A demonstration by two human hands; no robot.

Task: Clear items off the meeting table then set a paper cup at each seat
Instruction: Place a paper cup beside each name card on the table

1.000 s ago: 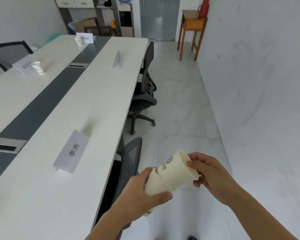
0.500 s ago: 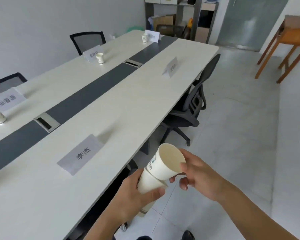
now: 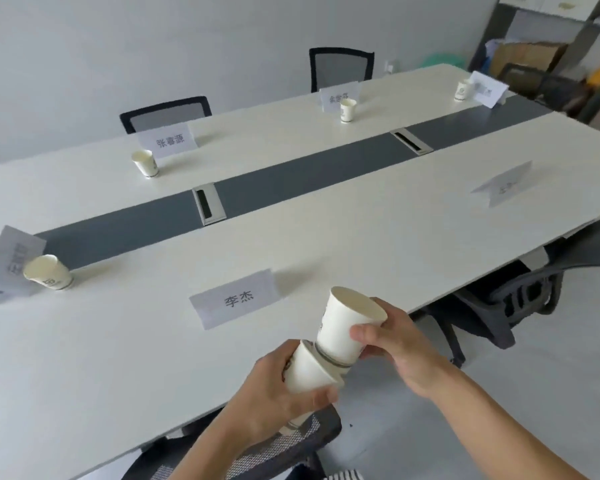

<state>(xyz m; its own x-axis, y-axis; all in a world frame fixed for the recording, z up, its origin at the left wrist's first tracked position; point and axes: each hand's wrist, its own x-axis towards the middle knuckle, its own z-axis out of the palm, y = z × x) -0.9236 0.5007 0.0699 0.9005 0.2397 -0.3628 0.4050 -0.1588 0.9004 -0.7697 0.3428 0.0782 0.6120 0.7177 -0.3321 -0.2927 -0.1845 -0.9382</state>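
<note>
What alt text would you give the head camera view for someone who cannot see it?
The left hand grips a short stack of paper cups and the right hand holds the top cup, over the near edge of a white meeting table. Four other cups stand by name cards; the two nearer cards have none.

six name cards, four paper cups on the table, more in hands

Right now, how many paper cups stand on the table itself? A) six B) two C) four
C: left-end cup, far-left cup, far-middle cup and far-end cup stand there, each beside a name card.
</note>
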